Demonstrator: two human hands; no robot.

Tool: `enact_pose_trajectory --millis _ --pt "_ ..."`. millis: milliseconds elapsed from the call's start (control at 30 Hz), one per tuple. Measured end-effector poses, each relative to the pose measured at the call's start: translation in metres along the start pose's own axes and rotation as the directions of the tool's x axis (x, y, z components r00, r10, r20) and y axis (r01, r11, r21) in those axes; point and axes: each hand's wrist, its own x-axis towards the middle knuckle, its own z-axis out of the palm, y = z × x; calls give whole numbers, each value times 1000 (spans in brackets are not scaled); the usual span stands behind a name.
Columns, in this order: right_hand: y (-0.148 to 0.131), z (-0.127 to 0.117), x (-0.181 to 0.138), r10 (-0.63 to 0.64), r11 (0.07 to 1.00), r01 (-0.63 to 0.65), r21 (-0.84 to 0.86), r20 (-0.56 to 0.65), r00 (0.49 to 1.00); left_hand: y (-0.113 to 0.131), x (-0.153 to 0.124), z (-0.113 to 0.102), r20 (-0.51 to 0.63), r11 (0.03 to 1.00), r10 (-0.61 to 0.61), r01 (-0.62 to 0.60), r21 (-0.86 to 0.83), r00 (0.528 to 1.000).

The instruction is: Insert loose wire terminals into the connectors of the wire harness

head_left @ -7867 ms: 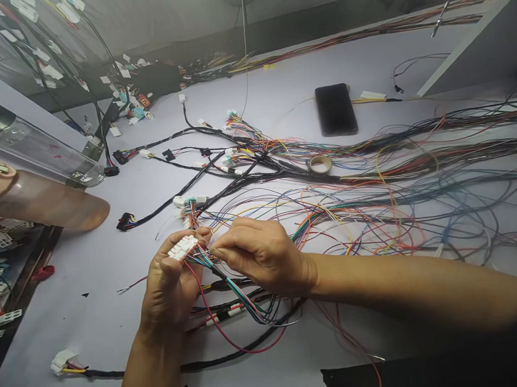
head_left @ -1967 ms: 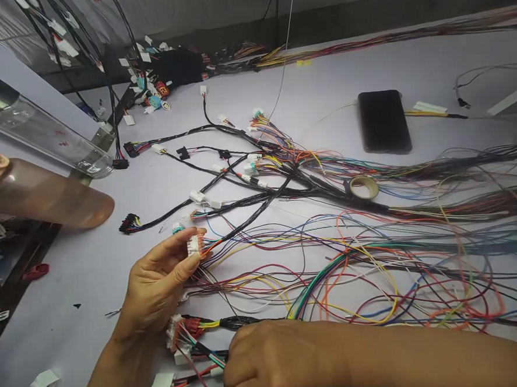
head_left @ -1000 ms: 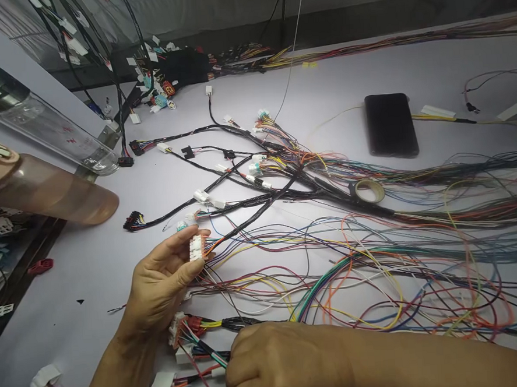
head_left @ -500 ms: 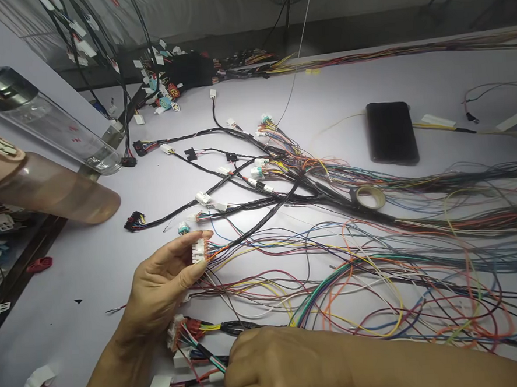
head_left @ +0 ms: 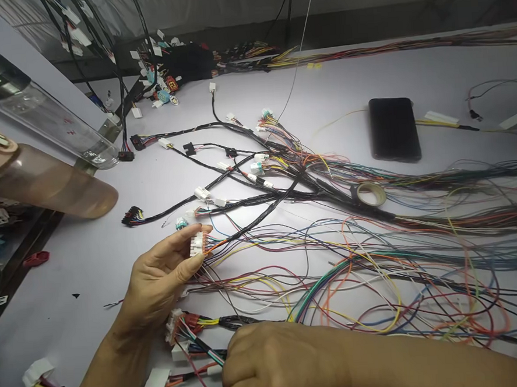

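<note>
Nearest the lower edge, the right hand (head_left: 269, 365) lies knuckles-up on the desk (head_left: 92, 268), curled into a fist. It sits beside a taped bundle (head_left: 231, 322) whose red-and-white plugs (head_left: 179, 330) fan out to the left. Its fingertips are hidden, so it may be pinching a wire from that bundle, but I cannot tell. A flat white plug (head_left: 156, 379) lies just left of it.

Just beyond, the left hand (head_left: 159, 281) is raised off the desk, thumb and forefinger closed on a small white connector (head_left: 197, 244). Thin orange, yellow and dark leads run from the connector's right side into the loose tangle of coloured wires (head_left: 355, 281).

The connector looks light and rigid, and its smooth plastic could slip. It is best pinched across the sides of its housing, as it is now, rather than by the leads. The leads are limp, likely to snag in the tangle, and a hard tug might pull a terminal out.

Farther off, a tape roll (head_left: 370, 193) rests against the black-wrapped trunk (head_left: 259, 202) of the harness. A dark phone (head_left: 393, 129) lies flat beyond it. At far left, a clear tube (head_left: 48, 121) and a brownish tube (head_left: 48, 186) reach in over the desk.
</note>
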Motion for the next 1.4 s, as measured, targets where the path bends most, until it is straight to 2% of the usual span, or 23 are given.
enact_pose_trajectory --millis 267,433,533,633,733,900,1033,1400 --pt "-5 -7 7 29 1000 -29 5 21 999 -2 1 -2 17 1000 -9 9 -19 1000" --pt "-8 -11 6 47 992 -37 123 -77 996 -4 2 0 1 999 -2 2 -35 1000" --pt "-9 -19 8 119 956 -84 279 -112 986 -3 3 3 -10 999 4 -4 -51 1000" --pt "-10 -26 9 245 890 -169 423 -132 960 -2 4 5 -27 998 -14 12 -59 1000" --pt "-10 -31 9 343 842 -228 488 -160 926 -3 4 4 -36 998 -8 6 -63 999" --pt "-10 -34 9 430 785 -292 547 -142 891 -5 4 1 -46 998 -10 7 -65 999" --pt "-9 -33 8 437 775 -296 558 -135 890 -4 4 2 -52 998 -16 13 -64 998" --pt "-8 -31 8 318 857 -239 456 -104 943 -1 5 5 -78 999 -20 17 -41 997"
